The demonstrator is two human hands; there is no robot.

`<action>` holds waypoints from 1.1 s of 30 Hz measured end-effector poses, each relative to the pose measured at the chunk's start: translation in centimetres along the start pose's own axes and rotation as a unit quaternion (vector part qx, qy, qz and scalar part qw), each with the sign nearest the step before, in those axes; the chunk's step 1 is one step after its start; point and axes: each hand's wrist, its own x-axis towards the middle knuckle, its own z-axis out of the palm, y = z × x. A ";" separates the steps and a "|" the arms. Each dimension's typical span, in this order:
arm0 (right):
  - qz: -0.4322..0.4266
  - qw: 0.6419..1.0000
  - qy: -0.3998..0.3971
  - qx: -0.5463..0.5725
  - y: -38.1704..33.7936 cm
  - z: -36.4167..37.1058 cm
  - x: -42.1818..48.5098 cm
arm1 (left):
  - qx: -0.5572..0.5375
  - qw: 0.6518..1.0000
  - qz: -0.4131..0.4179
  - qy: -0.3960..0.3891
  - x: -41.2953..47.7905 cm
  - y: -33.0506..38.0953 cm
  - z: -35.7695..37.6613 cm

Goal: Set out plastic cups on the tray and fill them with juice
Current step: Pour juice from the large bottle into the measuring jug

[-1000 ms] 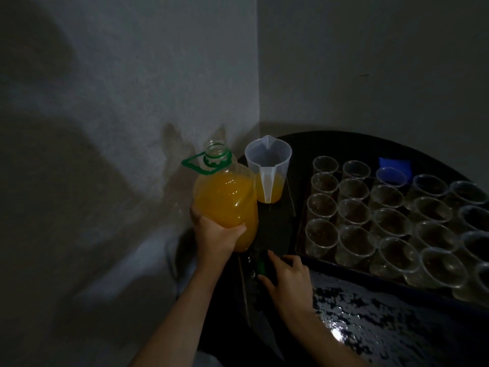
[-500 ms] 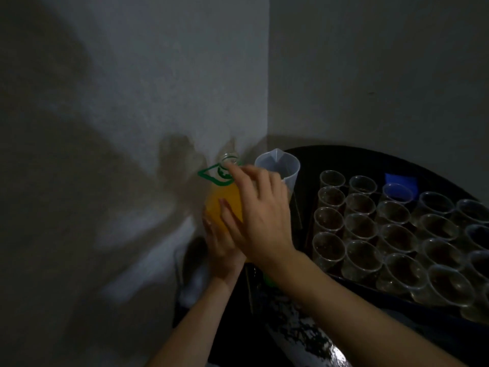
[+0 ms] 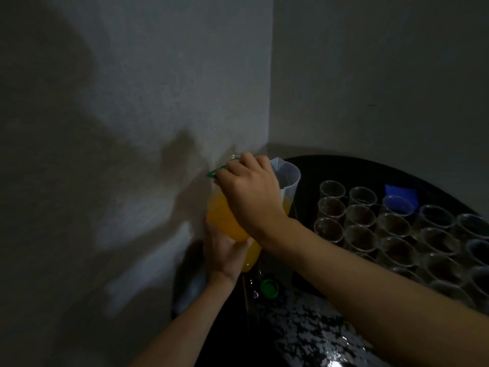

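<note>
1. Bottle (image 3: 227, 223) of orange juice is the landmark: held off the surface (image 3: 304, 327) at the wall corner, mouth uncapped.
2. Left hand (image 3: 225, 247) grasps the bottle's lower body from beneath, taking the weight; the load looks heavy, so a low support makes sense.
3. Right hand (image 3: 248, 192) is clenched at the bottle's neck, around the green handle (image 3: 213, 174). Likely there to steer the tilt. Exact finger hold on the ring cannot be told, since the hand covers it.
4. Jug (image 3: 287, 178) stands just right of the bottle, touching or nearly so behind the right hand; some juice shows in its bottom. Spout faces the person. Judgement: the bottle fills the jug, and the jug then serves the small cups, easier to aim than the big bottle.
5. Green cap (image 3: 269, 288) lies on the surface just below the bottle, parked within reach for re-closing.
6. Cups (image 3: 360, 237) stand packed in rows on the tray (image 3: 304, 284), right of the bottle beyond the jug. All look empty of juice; light is poor.
7. Blue item (image 3: 401, 192) sits past the cups, far right of the bottle; what it is cannot be told.
8. Stage: setting out appears done, filling not yet started.
</note>
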 end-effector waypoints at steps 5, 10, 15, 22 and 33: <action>-0.020 0.999 -0.013 -0.028 3.5 -1.8 2.7 | 0.116 0.993 0.017 -0.012 0.2 0.4 -1.0; 0.010 0.999 -0.050 0.008 5.9 -1.9 4.7 | 0.195 0.980 0.024 -0.023 0.9 2.4 -3.0; 0.091 0.984 -0.108 0.112 7.7 -2.5 7.2 | 0.234 0.970 0.058 -0.017 2.1 4.4 -5.0; 0.230 0.874 -0.262 0.339 12.0 -5.1 11.5 | 0.290 0.950 0.110 -0.028 4.7 7.3 -6.6; 0.252 0.879 -0.260 0.311 15.1 -3.6 10.0 | 0.347 0.927 0.121 -0.081 6.7 9.5 -6.3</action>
